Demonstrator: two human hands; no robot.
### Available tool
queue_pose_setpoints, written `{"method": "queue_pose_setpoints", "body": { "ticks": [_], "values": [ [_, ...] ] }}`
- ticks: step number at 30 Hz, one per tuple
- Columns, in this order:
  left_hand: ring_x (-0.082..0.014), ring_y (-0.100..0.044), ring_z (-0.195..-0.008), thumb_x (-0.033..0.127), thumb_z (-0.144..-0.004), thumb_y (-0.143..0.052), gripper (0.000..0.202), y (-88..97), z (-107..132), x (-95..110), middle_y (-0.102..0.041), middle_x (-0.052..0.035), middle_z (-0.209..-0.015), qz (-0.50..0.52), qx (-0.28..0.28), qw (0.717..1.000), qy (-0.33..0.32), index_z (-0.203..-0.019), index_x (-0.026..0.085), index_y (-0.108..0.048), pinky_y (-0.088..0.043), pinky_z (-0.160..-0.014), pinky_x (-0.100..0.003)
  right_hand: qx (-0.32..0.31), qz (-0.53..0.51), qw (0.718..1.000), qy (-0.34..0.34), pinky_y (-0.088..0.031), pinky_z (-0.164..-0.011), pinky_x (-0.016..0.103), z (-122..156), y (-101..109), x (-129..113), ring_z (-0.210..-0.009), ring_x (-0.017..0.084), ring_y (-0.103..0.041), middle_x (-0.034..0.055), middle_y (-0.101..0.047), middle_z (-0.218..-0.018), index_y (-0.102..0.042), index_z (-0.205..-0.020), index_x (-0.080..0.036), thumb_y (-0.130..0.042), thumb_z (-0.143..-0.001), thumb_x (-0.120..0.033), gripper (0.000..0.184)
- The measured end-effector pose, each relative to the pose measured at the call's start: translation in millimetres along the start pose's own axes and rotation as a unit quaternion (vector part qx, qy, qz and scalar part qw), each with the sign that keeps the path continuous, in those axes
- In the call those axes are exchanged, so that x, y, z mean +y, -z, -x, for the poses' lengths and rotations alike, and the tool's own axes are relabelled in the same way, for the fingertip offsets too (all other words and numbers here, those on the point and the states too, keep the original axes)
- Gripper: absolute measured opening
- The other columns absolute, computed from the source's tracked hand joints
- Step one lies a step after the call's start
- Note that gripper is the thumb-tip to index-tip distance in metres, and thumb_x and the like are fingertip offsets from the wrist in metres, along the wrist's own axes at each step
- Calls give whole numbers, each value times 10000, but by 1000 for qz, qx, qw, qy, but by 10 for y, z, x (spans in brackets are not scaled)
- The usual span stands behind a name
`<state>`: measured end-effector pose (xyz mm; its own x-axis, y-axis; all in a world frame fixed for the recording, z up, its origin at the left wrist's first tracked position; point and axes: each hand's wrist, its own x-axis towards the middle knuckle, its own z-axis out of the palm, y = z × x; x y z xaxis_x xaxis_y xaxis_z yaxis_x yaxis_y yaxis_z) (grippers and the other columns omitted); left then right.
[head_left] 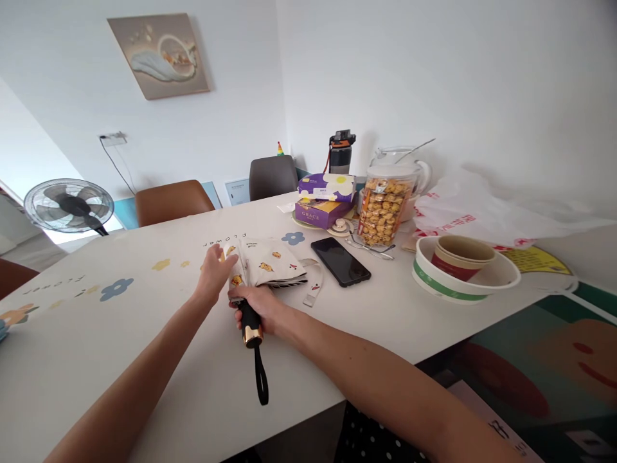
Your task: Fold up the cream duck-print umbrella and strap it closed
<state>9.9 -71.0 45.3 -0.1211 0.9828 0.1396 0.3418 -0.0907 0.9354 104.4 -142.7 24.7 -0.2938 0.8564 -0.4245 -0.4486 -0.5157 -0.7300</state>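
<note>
A folding umbrella [270, 262] lies on the table with its white, cartoon-printed canopy loosely gathered. Its black handle with a gold end cap and a wrist loop points towards me. My right hand [263, 307] is wrapped round the top of the handle, just below the canopy. At the canopy's left edge, my left hand [213, 275] has its thumb over the fabric and its fingers along the outer side; some fingertips are hidden. The closing strap [314, 283] hangs loose to the right, beside a black phone [340, 261].
Right of the phone are eyeglasses [369, 247], a snack jar [385, 206], tissue packs [325, 188], a bottle [340, 153] and a glass pitcher [424, 173]. A white bowl [450, 292] holding paper cups [463, 256] stands near a plastic bag [472, 209]. Chairs [171, 202] and a fan [70, 206] stand beyond.
</note>
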Motion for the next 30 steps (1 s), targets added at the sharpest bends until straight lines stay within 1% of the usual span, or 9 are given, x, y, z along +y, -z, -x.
{"method": "queue_pose_setpoints", "body": {
  "ticks": [2,6,9,12,15,19,21,26,30],
  "values": [
    [-257,-464,-1173,292,-667,-637,466,-36,95,61,-513,-91,-1267,-55,-32,996,-55,-1117,220,-537,-371,-959,-376,-2,0,1000,-14,-453,-335,233,-16,4,-9,-367,73,-466,-13,-504,-605,-489,-744,-134,-600,-737,-168,116],
    [-233,-464,-1170,288,-710,-573,316,-132,266,152,-563,-29,-1211,-149,-176,956,-183,-1020,253,-625,-323,-1002,-345,-14,23,1000,-10,-448,-331,272,-30,-2,-15,-369,107,-472,-16,-466,-568,-466,-786,-160,-512,-827,-300,153],
    [-244,-458,-1173,326,-675,-609,299,-170,266,120,-561,-14,-1222,-193,-236,931,-204,-962,253,-655,-314,-1011,-344,-17,40,999,-3,-447,-332,280,-18,-10,-4,-378,116,-477,-1,-469,-595,-468,-815,-169,-429,-868,-350,193],
    [-274,-430,-1192,377,-623,-659,374,-162,214,75,-546,-23,-1243,-226,-240,922,-204,-977,257,-655,-301,-1016,-375,-9,56,998,-1,-455,-335,278,5,-20,18,-401,123,-494,16,-482,-628,-466,-829,-167,-419,-872,-320,166],
    [-285,-419,-1187,380,-632,-651,330,-142,208,96,-544,-20,-1241,-283,-234,901,-231,-941,265,-655,-300,-1006,-393,-8,64,998,5,-471,-352,304,22,-27,36,-416,142,-512,16,-489,-624,-462,-868,-165,-438,-867,-321,158],
    [-263,-469,-1106,274,-710,-558,83,-154,284,185,-601,-36,-1122,-369,-203,852,-311,-733,229,-624,-283,-999,-393,-17,76,997,23,-463,-354,316,32,-23,40,-401,157,-509,1,-480,-541,-461,-851,-165,-446,-866,-325,162],
    [-241,-512,-1005,198,-755,-473,147,-172,345,219,-627,-49,-1015,-405,-172,830,-344,-642,210,-566,-305,-962,-386,-34,74,996,37,-450,-345,307,34,-19,36,-380,160,-496,-1,-465,-480,-464,-810,-166,-431,-870,-309,158],
    [-224,-512,-806,165,-827,-369,165,-170,504,223,-585,-83,-816,-461,-35,807,-366,-741,206,-503,-375,-694,-326,-33,67,997,36,-432,-320,301,34,-32,12,-338,165,-480,22,-472,-436,-465,-735,-157,-358,-881,-268,212],
    [-219,-506,-769,171,-854,-344,155,-108,504,198,-554,-88,-803,-491,1,787,-374,-801,199,-488,-349,-634,-314,-6,70,997,18,-430,-304,300,21,-45,-4,-323,166,-481,17,-463,-432,-457,-737,-146,-381,-860,-195,154]
  ]
}}
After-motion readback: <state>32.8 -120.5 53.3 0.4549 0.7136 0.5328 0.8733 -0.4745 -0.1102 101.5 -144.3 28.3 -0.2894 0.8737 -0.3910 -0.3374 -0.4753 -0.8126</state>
